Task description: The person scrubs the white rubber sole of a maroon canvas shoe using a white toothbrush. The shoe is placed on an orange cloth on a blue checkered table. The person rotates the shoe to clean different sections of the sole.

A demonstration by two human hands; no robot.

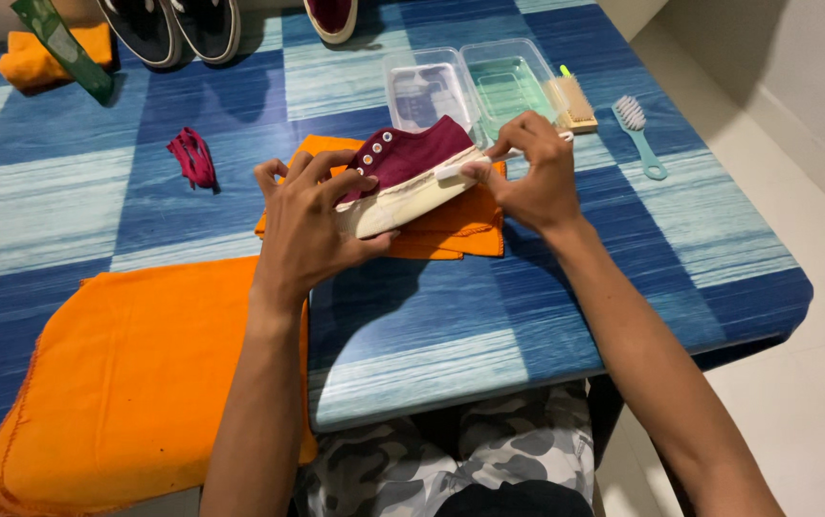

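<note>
Between both hands, canvas maroon shoe [411, 163], rubbery sole.

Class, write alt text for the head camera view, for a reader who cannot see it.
A person's left hand holds a maroon canvas shoe on its side over a folded orange cloth, while the right hand presses a small white object against its white sole. Two clear plastic tubs and brushes sit behind on a blue checked table.

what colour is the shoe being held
Maroon upper with an off-white sole: the shoe, seen best in the head view.
</note>
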